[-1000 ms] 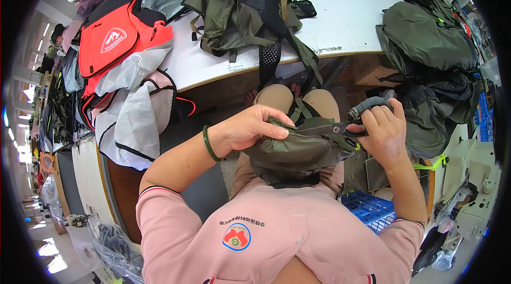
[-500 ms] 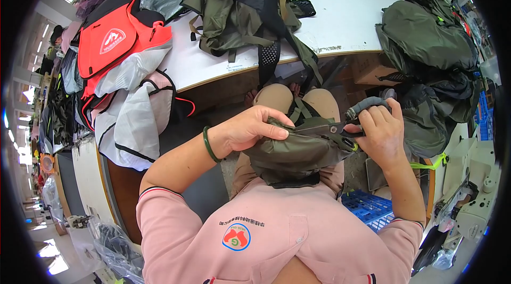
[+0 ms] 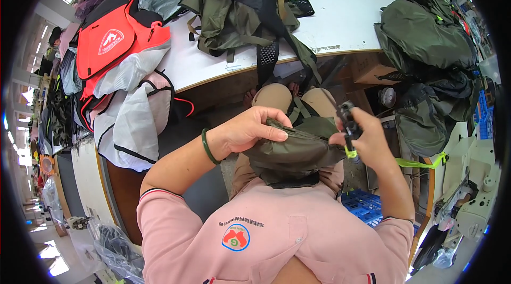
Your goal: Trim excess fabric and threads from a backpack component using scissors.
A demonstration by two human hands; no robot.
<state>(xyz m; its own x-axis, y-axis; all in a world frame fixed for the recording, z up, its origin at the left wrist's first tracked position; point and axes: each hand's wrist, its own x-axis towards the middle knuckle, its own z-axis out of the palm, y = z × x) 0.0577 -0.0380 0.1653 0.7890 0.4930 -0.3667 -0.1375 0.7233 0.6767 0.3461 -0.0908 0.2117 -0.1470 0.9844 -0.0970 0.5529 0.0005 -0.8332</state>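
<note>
An olive-green fabric bag [image 3: 298,153] lies bunched over my lap, its dark underside towards my body. My left hand [image 3: 261,127] pinches the bag's upper edge between thumb and fingers, a green bangle round the wrist. In my right hand [image 3: 368,138] is a pair of scissors [image 3: 348,120] with dark handles, held upright just off the bag's right end. The scissor blades are blurred, so I cannot tell whether they are apart. A yellow-green ribbon [image 3: 420,163] stretches to the right behind my right wrist; a bit of the same colour shows at the scissors.
In front stands a white table [image 3: 340,18] bearing an olive backpack [image 3: 239,13]. A red and grey backpack [image 3: 114,44] hangs over its left side. More olive bags [image 3: 426,36] are piled at right, above a sewing machine [image 3: 476,199]. A blue crate [image 3: 364,207] sits low at right.
My right hand has drawn the scissors back from the bag's upper edge and turned them from lying sideways to upright. My left hand keeps its pinch almost unmoved.
</note>
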